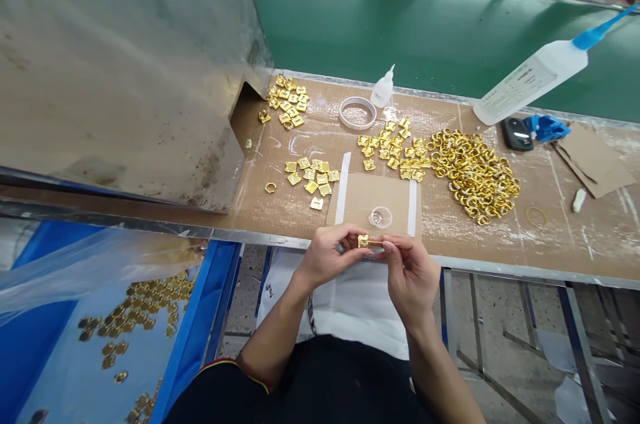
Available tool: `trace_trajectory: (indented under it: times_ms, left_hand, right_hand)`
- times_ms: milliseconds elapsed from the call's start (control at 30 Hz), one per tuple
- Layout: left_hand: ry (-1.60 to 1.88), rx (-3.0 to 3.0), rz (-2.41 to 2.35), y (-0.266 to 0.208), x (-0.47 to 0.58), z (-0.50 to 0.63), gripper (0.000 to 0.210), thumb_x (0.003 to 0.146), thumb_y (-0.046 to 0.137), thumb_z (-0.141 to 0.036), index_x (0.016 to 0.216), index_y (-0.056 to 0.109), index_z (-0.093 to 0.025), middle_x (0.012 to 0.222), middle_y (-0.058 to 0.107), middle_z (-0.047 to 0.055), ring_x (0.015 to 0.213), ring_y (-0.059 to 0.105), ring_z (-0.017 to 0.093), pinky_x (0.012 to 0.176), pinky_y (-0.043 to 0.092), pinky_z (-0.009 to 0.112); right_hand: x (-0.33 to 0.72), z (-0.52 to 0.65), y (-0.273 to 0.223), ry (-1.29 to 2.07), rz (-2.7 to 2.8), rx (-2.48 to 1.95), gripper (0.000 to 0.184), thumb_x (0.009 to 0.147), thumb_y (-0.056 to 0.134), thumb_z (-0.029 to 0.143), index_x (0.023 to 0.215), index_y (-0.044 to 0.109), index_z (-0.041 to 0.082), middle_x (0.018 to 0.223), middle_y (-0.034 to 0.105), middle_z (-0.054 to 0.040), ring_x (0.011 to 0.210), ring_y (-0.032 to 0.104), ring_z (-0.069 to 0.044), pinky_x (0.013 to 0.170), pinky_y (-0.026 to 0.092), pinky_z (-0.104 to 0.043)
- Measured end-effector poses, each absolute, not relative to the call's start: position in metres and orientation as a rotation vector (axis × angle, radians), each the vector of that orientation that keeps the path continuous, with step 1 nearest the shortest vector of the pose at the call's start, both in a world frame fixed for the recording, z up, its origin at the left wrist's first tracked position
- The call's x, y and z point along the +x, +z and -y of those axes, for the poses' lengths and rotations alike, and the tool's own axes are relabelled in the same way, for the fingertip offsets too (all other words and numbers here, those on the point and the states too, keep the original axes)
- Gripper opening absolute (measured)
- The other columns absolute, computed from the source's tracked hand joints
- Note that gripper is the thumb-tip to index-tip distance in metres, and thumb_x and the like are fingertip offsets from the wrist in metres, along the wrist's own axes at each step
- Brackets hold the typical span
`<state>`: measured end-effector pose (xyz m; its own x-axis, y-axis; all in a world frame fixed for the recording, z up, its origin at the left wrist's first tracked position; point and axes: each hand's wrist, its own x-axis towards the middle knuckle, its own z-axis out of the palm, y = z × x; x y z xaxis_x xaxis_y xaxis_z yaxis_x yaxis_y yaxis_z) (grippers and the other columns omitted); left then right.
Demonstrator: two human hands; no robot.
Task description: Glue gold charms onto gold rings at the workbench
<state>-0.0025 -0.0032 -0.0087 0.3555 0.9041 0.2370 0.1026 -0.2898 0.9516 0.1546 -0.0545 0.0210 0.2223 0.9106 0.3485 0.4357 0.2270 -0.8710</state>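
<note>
Between the thumb and forefinger of my left hand (327,252) is a small square gold metal piece (363,241). My right hand (413,274) pinches a thin stick (376,243), and its tip meets the gold piece. Just beyond my fingers, a small clear round cup (381,217) rests on a cardboard pad (357,201) taped down on both sides. Similar square gold pieces (313,181) lie loose to the left of the pad. More gold pieces (393,144) are spread behind it, beside a heap of gold rings (475,174).
A big metal housing (130,77) stands at the left. Toward the back are a tape roll (357,113), a small dropper bottle (383,89), a large tilted bottle (533,81) and a black device (517,135). A blue tray (187,331) holds several gold discs at lower left.
</note>
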Motion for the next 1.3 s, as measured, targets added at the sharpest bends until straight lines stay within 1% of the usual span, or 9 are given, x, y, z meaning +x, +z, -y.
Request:
trace_trajectory:
  times_ms: [300, 633, 800, 1100, 1300]
  left_hand:
    - [1.056, 1.672, -0.926, -0.0084, -0.0018, 0.003, 0.037, 0.087, 0.074, -0.049, 0.095, 0.074, -0.013, 0.066, 0.069, 0.002, 0.055, 0.062, 0.011, 0.055, 0.053, 0.018]
    - [1.06, 1.69, -0.925, -0.0086, -0.001, 0.0028, 0.039, 0.087, 0.073, -0.051, 0.094, 0.074, -0.013, 0.065, 0.068, 0.001, 0.055, 0.064, 0.01, 0.055, 0.053, 0.018]
    - [1.053, 1.705, -0.931, -0.0083, -0.0012, 0.0025, 0.041, 0.088, 0.071, -0.053, 0.094, 0.074, -0.013, 0.065, 0.068, 0.001, 0.054, 0.064, 0.01, 0.054, 0.053, 0.018]
    - [1.09, 1.726, -0.893, -0.0074, -0.0011, 0.0022, 0.036, 0.089, 0.072, -0.048, 0.095, 0.074, -0.013, 0.064, 0.067, 0.0, 0.053, 0.063, 0.01, 0.053, 0.052, 0.017]
    - [1.102, 1.732, -0.889, -0.008, -0.0009, 0.0024, 0.035, 0.088, 0.073, -0.047, 0.094, 0.074, -0.013, 0.064, 0.066, 0.0, 0.053, 0.062, 0.01, 0.053, 0.052, 0.017]
  right_hand:
    - [0.1557, 0.0541, 0.0221, 0.535, 1.439, -1.37, 0.013, 0.098, 0.06, 0.013, 0.099, 0.067, 0.023, 0.091, 0.078, -0.0009, 0.063, 0.073, -0.011, 0.06, 0.061, -0.02]
    - [0.1572, 0.0525, 0.0242, 0.496, 1.52, -1.356, 0.01, 0.101, 0.058, 0.017, 0.098, 0.065, 0.023, 0.086, 0.076, -0.002, 0.062, 0.073, -0.014, 0.058, 0.061, -0.023]
    - [0.158, 0.0522, 0.0215, 0.497, 1.512, -1.363, 0.01, 0.1, 0.058, 0.015, 0.099, 0.064, 0.023, 0.087, 0.075, -0.0013, 0.063, 0.072, -0.013, 0.058, 0.061, -0.022]
    - [0.1605, 0.0527, 0.026, 0.483, 1.577, -1.378, 0.011, 0.102, 0.056, 0.017, 0.099, 0.063, 0.024, 0.079, 0.072, 0.0003, 0.065, 0.073, -0.015, 0.057, 0.059, -0.023]
    - [0.1602, 0.0516, 0.0245, 0.481, 1.562, -1.378, 0.011, 0.101, 0.056, 0.017, 0.098, 0.063, 0.024, 0.086, 0.075, -0.0005, 0.063, 0.073, -0.014, 0.056, 0.059, -0.023]
